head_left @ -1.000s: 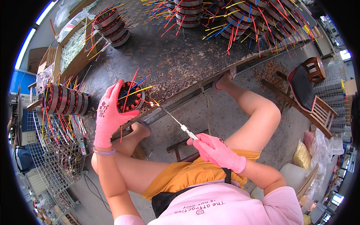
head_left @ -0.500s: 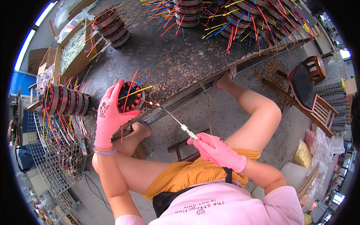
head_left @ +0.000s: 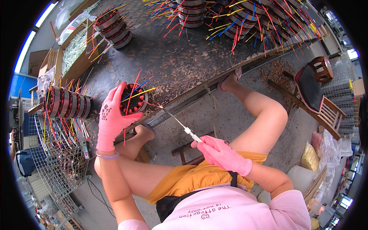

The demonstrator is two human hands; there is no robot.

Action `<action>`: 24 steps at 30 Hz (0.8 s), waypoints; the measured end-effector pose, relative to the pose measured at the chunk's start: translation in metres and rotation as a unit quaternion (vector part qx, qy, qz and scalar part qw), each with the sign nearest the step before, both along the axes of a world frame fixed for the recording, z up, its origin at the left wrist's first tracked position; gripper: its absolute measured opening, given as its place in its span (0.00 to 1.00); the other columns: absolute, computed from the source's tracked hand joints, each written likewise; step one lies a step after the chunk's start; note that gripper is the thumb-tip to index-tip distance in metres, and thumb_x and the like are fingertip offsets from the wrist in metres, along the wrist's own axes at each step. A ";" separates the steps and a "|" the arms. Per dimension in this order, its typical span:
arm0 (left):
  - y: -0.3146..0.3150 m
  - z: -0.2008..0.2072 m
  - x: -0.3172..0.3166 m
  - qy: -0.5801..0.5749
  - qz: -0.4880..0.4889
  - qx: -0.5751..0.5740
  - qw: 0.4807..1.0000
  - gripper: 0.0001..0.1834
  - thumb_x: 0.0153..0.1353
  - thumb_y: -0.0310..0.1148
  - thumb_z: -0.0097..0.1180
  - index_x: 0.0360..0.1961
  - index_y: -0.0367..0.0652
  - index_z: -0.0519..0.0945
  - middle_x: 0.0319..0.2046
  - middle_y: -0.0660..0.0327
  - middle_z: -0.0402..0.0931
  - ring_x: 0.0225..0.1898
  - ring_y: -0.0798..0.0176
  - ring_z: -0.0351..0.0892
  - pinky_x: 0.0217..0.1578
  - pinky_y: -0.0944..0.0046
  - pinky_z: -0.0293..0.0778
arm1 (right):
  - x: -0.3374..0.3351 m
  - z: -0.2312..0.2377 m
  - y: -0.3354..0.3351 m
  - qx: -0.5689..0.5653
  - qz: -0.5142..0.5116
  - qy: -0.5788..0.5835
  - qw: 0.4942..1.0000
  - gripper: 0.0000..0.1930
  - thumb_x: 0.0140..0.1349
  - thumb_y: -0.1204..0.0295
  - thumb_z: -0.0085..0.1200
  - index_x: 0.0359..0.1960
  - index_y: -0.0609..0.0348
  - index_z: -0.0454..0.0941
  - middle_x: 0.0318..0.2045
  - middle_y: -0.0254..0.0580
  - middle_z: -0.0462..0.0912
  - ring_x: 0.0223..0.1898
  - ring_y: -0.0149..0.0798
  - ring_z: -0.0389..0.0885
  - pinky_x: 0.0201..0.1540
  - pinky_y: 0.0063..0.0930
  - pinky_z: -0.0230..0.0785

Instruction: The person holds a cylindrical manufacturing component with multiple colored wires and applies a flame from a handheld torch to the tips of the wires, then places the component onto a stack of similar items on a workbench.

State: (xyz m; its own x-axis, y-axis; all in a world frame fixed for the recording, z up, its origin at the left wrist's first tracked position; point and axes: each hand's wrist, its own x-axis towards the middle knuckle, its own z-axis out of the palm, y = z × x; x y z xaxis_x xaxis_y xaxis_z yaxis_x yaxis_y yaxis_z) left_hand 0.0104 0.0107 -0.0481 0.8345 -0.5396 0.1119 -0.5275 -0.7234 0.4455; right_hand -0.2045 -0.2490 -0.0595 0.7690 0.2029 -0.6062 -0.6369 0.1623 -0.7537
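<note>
My left hand (head_left: 113, 117), in a pink glove, curves around a motor stator (head_left: 135, 101) at the bench's near edge. Fingers lie along its left side and the thumb along its near side. Red, blue and yellow leads rise from the stator's dark top. A red lead stretches right from it to the tip of a slender metal rod tool (head_left: 175, 119), where a small bright spot shows. My right hand (head_left: 220, 152), also gloved in pink, is closed around the tool's near end, below its white collar. Exactly how the tip meets the lead is too small to tell.
Stacks of stators with coloured leads stand at the back of the dark bench (head_left: 168, 61), with a stator row (head_left: 67, 102) left of my hand. A wooden box (head_left: 74, 51) holds pale tubes. At right stands a wooden chair (head_left: 310, 90); at left, a wire rack (head_left: 57, 161).
The tool has shifted very slightly left. A pale spot seen earlier along the red lead no longer shows, while the bright spot at the tip remains. My left hand and the stator stay put.
</note>
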 end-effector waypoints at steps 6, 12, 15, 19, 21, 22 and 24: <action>-0.001 0.001 -0.001 -0.001 0.005 0.003 1.000 0.52 0.35 0.36 0.77 0.66 0.39 0.68 0.59 0.48 0.72 0.59 0.44 0.74 0.60 0.53 0.70 | 0.001 0.002 0.000 -0.009 0.003 0.010 1.000 0.14 0.75 0.68 0.41 0.52 0.63 0.74 0.20 0.24 0.65 0.18 0.19 0.59 0.21 0.17 0.52; -0.001 0.001 0.000 0.002 0.005 0.000 1.000 0.52 0.35 0.36 0.76 0.66 0.39 0.68 0.60 0.48 0.72 0.59 0.44 0.73 0.60 0.53 0.70 | 0.003 0.008 -0.001 -0.027 0.006 0.009 1.000 0.14 0.75 0.67 0.41 0.52 0.63 0.74 0.19 0.24 0.65 0.17 0.19 0.58 0.21 0.17 0.52; -0.001 0.001 -0.001 -0.002 0.005 0.003 1.000 0.52 0.35 0.36 0.76 0.66 0.39 0.68 0.59 0.48 0.72 0.59 0.44 0.73 0.60 0.53 0.70 | 0.002 0.003 -0.001 -0.020 0.005 -0.005 1.000 0.14 0.75 0.67 0.40 0.52 0.63 0.74 0.19 0.24 0.65 0.17 0.19 0.58 0.21 0.17 0.53; -0.001 0.000 -0.001 -0.002 0.003 0.001 1.000 0.52 0.35 0.36 0.76 0.66 0.39 0.68 0.59 0.48 0.72 0.58 0.44 0.74 0.60 0.53 0.70 | 0.002 0.002 0.000 -0.011 0.004 -0.001 1.000 0.14 0.75 0.68 0.40 0.52 0.63 0.74 0.20 0.24 0.65 0.17 0.19 0.59 0.21 0.17 0.53; -0.001 0.001 -0.001 0.001 0.005 0.003 1.000 0.52 0.35 0.36 0.76 0.66 0.39 0.68 0.58 0.48 0.72 0.58 0.44 0.74 0.59 0.53 0.70 | 0.004 0.006 -0.001 -0.015 0.017 0.002 1.000 0.14 0.75 0.68 0.40 0.52 0.63 0.74 0.21 0.24 0.65 0.17 0.19 0.59 0.21 0.17 0.53; -0.001 0.001 -0.001 0.003 0.006 0.004 1.000 0.52 0.35 0.36 0.77 0.66 0.39 0.68 0.58 0.48 0.72 0.58 0.44 0.74 0.59 0.53 0.71 | 0.005 0.007 -0.001 -0.017 0.024 0.004 1.000 0.14 0.75 0.69 0.40 0.52 0.63 0.74 0.21 0.24 0.66 0.17 0.19 0.59 0.21 0.17 0.53; -0.002 0.001 0.000 0.002 0.002 0.003 1.000 0.52 0.34 0.35 0.77 0.66 0.39 0.68 0.58 0.48 0.72 0.58 0.45 0.74 0.59 0.53 0.71 | 0.002 0.001 -0.001 -0.012 0.011 0.001 1.000 0.15 0.74 0.65 0.43 0.51 0.62 0.75 0.20 0.26 0.67 0.19 0.21 0.62 0.22 0.20 0.57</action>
State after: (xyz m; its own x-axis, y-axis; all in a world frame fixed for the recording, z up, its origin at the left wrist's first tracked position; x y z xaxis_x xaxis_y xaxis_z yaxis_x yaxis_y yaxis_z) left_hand 0.0099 0.0092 -0.0472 0.8374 -0.5364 0.1051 -0.5225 -0.7289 0.4424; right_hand -0.2022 -0.2504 -0.0589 0.7632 0.2048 -0.6128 -0.6417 0.1295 -0.7559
